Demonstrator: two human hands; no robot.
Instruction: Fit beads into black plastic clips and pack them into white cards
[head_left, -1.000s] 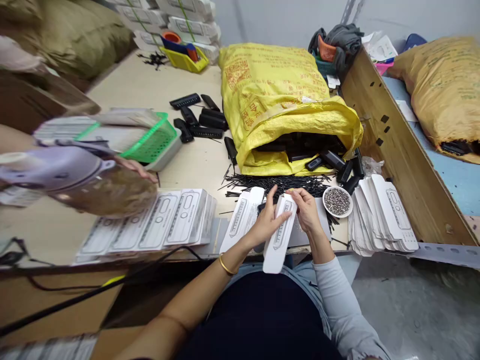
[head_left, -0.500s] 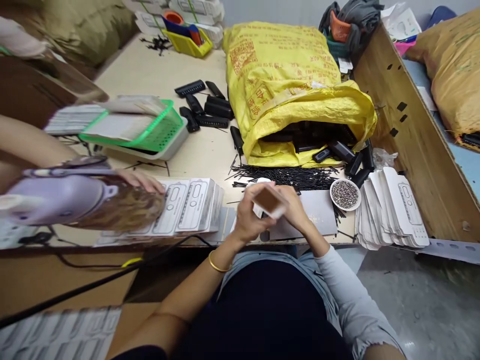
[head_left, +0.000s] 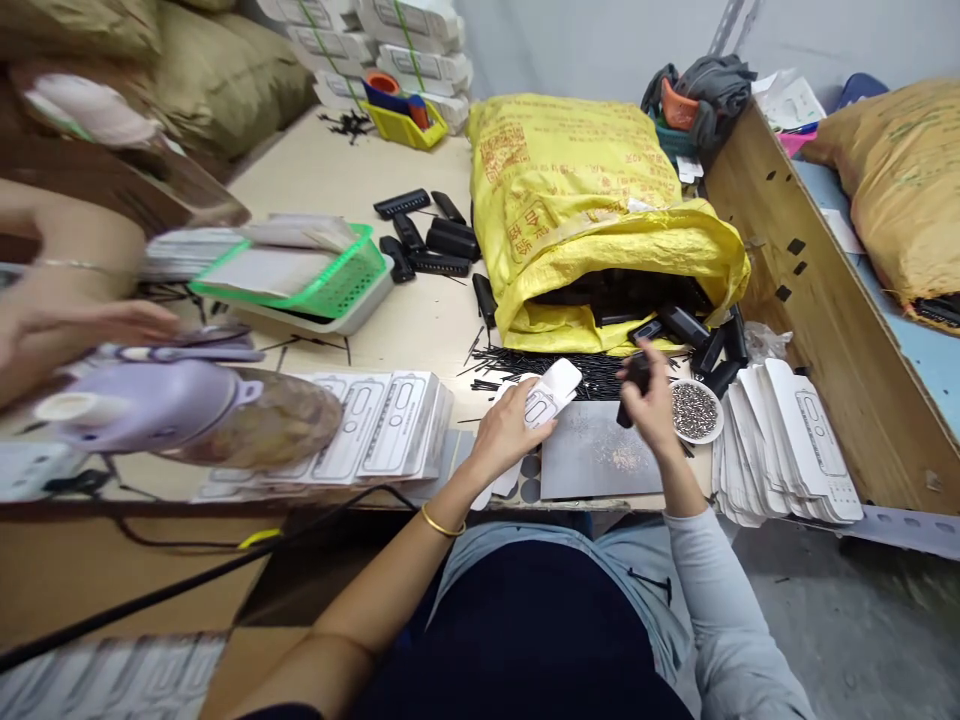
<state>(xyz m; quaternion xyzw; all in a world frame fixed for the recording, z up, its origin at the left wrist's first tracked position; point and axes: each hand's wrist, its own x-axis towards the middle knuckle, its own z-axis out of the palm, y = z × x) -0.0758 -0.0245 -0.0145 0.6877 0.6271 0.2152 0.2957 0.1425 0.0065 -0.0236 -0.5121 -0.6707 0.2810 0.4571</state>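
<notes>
My left hand is closed round a white printed card box, holding it tilted over the table's front edge. My right hand grips a small black plastic part just above a grey mat. A small white dish of tiny metal pieces sits right of that hand. Thin black pins lie scattered behind both hands. A yellow sack with black parts spilling from its mouth lies beyond them.
Flat white card boxes are fanned at the right and stacked at the left. A lilac bottle lies close at left, by another person's hand. A green basket and loose black parts sit farther back. A wooden partition bounds the right.
My right hand has let go of the white box and moved right, now holding a black part. My left hand keeps the box, turned flatter. The other person's hand has drawn back left.
</notes>
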